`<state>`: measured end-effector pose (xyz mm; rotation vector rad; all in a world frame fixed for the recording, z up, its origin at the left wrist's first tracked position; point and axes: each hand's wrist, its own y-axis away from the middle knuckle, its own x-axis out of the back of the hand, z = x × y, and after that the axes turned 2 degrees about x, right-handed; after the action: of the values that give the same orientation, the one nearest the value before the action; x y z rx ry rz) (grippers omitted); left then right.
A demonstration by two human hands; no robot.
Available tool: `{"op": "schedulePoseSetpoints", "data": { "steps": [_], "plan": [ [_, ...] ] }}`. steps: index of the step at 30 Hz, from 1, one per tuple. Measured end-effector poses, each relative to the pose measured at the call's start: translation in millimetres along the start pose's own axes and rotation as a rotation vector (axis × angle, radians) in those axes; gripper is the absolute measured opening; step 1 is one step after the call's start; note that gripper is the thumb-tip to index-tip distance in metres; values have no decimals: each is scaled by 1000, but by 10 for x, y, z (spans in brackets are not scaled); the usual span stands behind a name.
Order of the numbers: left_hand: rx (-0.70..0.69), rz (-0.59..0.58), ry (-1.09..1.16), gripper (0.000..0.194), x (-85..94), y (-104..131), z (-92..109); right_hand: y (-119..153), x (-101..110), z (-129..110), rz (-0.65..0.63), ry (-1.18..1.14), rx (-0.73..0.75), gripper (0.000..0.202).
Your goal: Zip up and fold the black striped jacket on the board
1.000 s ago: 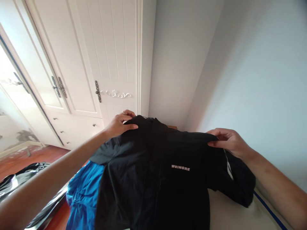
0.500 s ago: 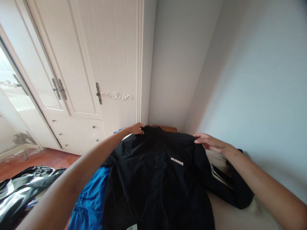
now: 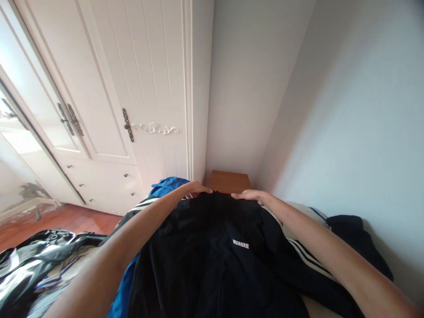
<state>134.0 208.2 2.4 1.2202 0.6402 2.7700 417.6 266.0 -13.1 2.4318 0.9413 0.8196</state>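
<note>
A black jacket [image 3: 198, 251] with white lettering on the chest and white stripes on its sleeves is spread out in front of me. My left hand [image 3: 198, 189] pinches its top edge left of the collar, fingers partly behind the cloth. On the right of the collar, my right hand [image 3: 250, 195] grips the same edge, thumb pointing inward. Both hands are closed on the jacket, a short distance apart. Blue cloth [image 3: 168, 185] shows behind my left forearm, and more blue lies under the jacket's left side.
White wardrobe [image 3: 159, 88] with dark handles at the left. A wooden surface [image 3: 230, 180] stands in the corner beyond the collar. Shiny, dark-edged bags or covers [image 3: 39, 265] lie at the lower left. A dark garment [image 3: 357, 243] rests by the right wall.
Both hands have moved inward, from the jacket's shoulders to beside the collar. The collar edge sits lower in view, and more of the wooden surface and the blue cloth behind shows.
</note>
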Motion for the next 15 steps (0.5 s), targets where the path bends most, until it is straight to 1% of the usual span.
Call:
{"op": "schedulePoseSetpoints", "data": {
  "steps": [2,3,5,7,9,11,12,13,15],
  "plan": [
    [48,4,34,38,-77,-1,35,-21,-19,60,100,43,86,59],
    [38,26,56,34,-100,20,31,9,-11,109,167,52,152,56],
    [-28,82,100,27,-99,109,-18,150,28,221,278,36,298,52],
    [-158,163,151,26,-33,265,-105,380,71,320,317,-41,411,56],
    [-381,288,179,32,61,478,-193,652,87,376,345,-135,496,67],
    [-611,384,179,37,135,718,-245,915,62,384,403,-129,542,71],
    [-688,390,185,37,154,836,-253,1033,34,373,454,-87,576,68],
    [-735,371,213,37,161,946,-250,1143,-3,354,513,-35,627,62],
    [-747,321,327,35,143,1139,-221,1344,-97,300,625,37,759,51]
  ]
}}
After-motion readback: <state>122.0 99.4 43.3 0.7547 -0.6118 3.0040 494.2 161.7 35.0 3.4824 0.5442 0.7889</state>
